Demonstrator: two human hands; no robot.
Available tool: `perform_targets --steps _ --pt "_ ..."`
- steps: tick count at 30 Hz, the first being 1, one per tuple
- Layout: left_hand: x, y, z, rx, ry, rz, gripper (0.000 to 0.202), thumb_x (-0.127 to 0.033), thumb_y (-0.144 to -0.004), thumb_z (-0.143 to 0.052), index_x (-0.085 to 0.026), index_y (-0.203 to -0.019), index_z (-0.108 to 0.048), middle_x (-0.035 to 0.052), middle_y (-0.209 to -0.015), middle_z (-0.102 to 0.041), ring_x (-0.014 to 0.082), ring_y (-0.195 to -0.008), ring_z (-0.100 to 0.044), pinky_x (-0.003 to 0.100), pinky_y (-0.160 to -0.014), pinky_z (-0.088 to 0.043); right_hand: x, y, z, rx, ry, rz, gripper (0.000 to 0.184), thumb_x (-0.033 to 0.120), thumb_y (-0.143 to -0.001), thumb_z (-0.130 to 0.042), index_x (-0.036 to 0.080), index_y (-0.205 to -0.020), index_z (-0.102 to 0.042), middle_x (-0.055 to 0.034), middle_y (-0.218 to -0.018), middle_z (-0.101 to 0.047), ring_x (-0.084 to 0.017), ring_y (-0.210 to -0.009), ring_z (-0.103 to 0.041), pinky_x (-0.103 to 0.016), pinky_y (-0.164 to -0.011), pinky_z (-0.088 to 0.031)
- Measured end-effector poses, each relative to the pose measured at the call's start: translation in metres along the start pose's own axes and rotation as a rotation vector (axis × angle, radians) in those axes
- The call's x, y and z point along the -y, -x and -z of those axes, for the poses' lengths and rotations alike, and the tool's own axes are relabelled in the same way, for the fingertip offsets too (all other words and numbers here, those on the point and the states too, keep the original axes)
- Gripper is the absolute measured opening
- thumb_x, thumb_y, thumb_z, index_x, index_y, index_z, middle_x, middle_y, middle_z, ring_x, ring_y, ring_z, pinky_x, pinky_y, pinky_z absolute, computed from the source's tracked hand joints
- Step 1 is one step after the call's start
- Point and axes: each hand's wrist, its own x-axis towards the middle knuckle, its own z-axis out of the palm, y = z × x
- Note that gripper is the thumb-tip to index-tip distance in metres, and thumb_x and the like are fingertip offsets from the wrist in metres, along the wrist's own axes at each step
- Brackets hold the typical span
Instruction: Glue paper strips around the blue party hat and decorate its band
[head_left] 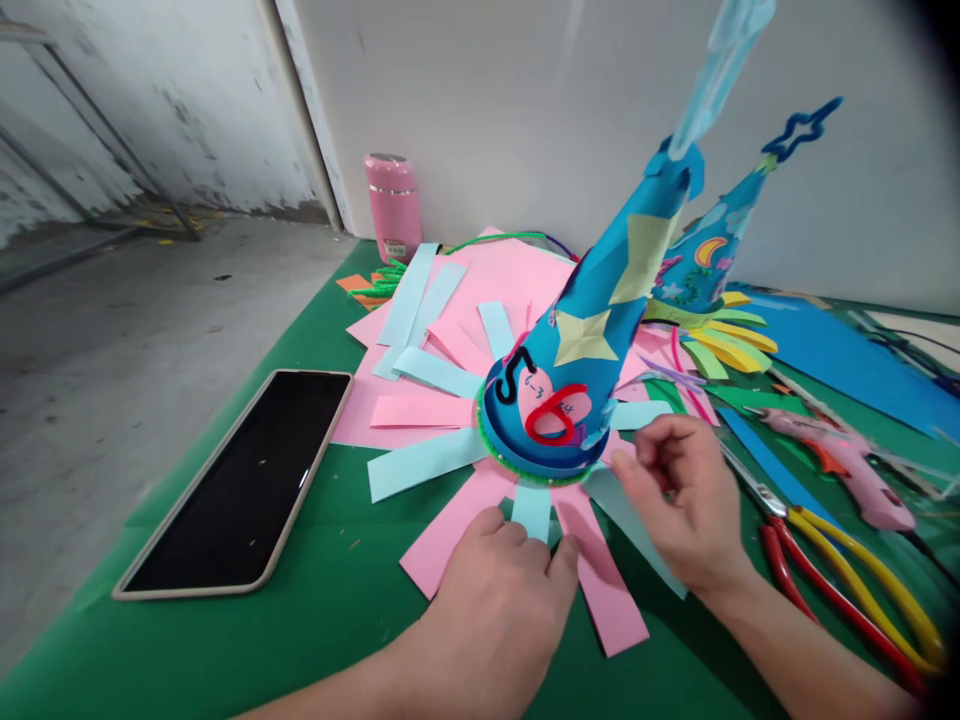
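A blue paper cone hat (592, 330) stands tilted to the right, with pale yellow stars, a black 5-like shape and a red 6-like shape on it. Pink and light blue paper strips fan out from its green-edged base. My left hand (502, 600) is in front of the base, its bent fingers closed on the front light blue strip (531, 508), thumb by a pink strip (604, 590). At the right of the base, my right hand (679, 495) has its fingers curled in, thumb towards the rim. Whether anything is inside that hand is hidden.
A phone (240, 480) lies at left on the green table cover (330, 640). Pliers (847, 570) and a pink glue gun (840, 460) lie at right. Behind are a pink flask (394, 210), a second cone hat (712, 250) and blue paper (847, 360).
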Motion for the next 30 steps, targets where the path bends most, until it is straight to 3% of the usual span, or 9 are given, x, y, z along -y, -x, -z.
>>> perform_targets --steps 5,9,11,13,16,19,22,27,30 --pt "0.002 -0.002 0.004 -0.036 0.066 0.0 0.031 -0.009 -0.075 -0.047 -0.009 -0.104 -0.057 0.0028 -0.057 -0.058 0.0183 -0.047 -0.051 0.032 -0.051 -0.036 -0.008 -0.01 0.035 -0.263 -0.245 -0.023 0.025 0.02 -0.08 -0.056 0.023 -0.104 -0.05 -0.0043 -0.088 -0.06 -0.016 -0.073 -0.059 -0.03 -0.061 -0.048" --pt "0.005 -0.005 0.008 -0.187 0.181 0.043 0.027 -0.01 -0.085 -0.039 -0.01 -0.104 -0.058 0.0031 -0.057 -0.058 0.0162 -0.049 -0.05 0.03 -0.052 -0.035 -0.018 0.003 0.063 -0.338 -0.276 -0.013 0.025 0.009 -0.073 -0.05 0.022 -0.093 -0.056 0.0005 -0.067 -0.057 -0.015 -0.062 -0.054 -0.03 -0.058 -0.044" --pt "0.005 -0.008 0.014 -0.282 0.259 0.07 0.024 -0.013 -0.087 -0.04 -0.011 -0.101 -0.06 0.0026 -0.057 -0.057 0.015 -0.051 -0.049 0.029 -0.052 -0.035 -0.022 0.014 0.073 -0.284 -0.278 -0.078 0.025 0.008 -0.074 -0.048 0.023 -0.091 -0.058 0.001 -0.065 -0.054 -0.014 -0.059 -0.05 -0.029 -0.055 -0.041" --pt "0.002 -0.011 0.025 -0.307 0.392 0.158 0.022 -0.015 -0.087 -0.043 -0.014 -0.096 -0.063 0.0021 -0.058 -0.056 0.0137 -0.053 -0.048 0.027 -0.052 -0.036 -0.024 0.023 0.079 -0.229 -0.269 -0.137 0.023 0.01 -0.077 -0.046 0.024 -0.09 -0.058 0.0008 -0.065 -0.052 -0.014 -0.06 -0.048 -0.028 -0.053 -0.04" --pt "-0.01 -0.019 0.043 -0.245 0.766 0.483 0.022 -0.025 -0.087 -0.046 -0.017 -0.088 -0.066 0.0003 -0.056 -0.052 0.0113 -0.051 -0.043 0.023 -0.047 -0.032 -0.025 0.031 0.083 -0.191 -0.184 -0.149 0.017 0.016 -0.085 -0.044 0.025 -0.091 -0.057 0.0 -0.069 -0.051 -0.014 -0.063 -0.048 -0.026 -0.054 -0.041" --pt "-0.029 -0.03 0.053 -0.139 1.279 0.87 0.028 -0.039 -0.085 -0.051 -0.016 -0.083 -0.067 -0.0039 -0.05 -0.034 0.0084 -0.048 -0.031 0.021 -0.044 -0.024 -0.023 0.035 0.081 -0.1 -0.11 -0.134 0.016 0.023 -0.091 -0.043 0.025 -0.101 -0.055 -0.0011 -0.078 -0.053 -0.013 -0.067 -0.051 -0.024 -0.058 -0.044" --pt "-0.044 -0.043 0.052 -0.193 1.753 1.116 0.027 -0.039 -0.084 -0.052 -0.014 -0.083 -0.063 -0.0053 -0.054 -0.03 0.0066 -0.049 -0.028 0.021 -0.046 -0.026 -0.018 0.038 0.077 0.023 -0.101 -0.101 0.017 0.026 -0.093 -0.041 0.025 -0.105 -0.052 -0.0003 -0.077 -0.054 -0.012 -0.066 -0.053 -0.022 -0.058 -0.045" --pt "-0.058 -0.057 0.044 -0.335 2.101 1.259 0.024 -0.032 -0.088 -0.042 -0.014 -0.082 -0.055 -0.0025 -0.061 -0.04 0.0078 -0.053 -0.04 0.024 -0.054 -0.035 -0.005 0.036 0.077 0.217 -0.101 -0.04 0.019 0.028 -0.094 -0.038 0.023 -0.104 -0.053 0.0041 -0.059 -0.048 -0.011 -0.051 -0.049 -0.021 -0.046 -0.041" --pt "-0.063 -0.055 0.041 -0.34 2.105 1.243 0.025 -0.032 -0.089 -0.041 -0.013 -0.081 -0.055 -0.0034 -0.057 -0.039 0.0072 -0.05 -0.039 0.024 -0.052 -0.034 0.003 0.017 0.078 0.192 -0.063 0.02 0.019 0.031 -0.091 -0.046 0.022 -0.106 -0.054 0.0023 -0.065 -0.054 -0.011 -0.057 -0.053 -0.022 -0.052 -0.045"
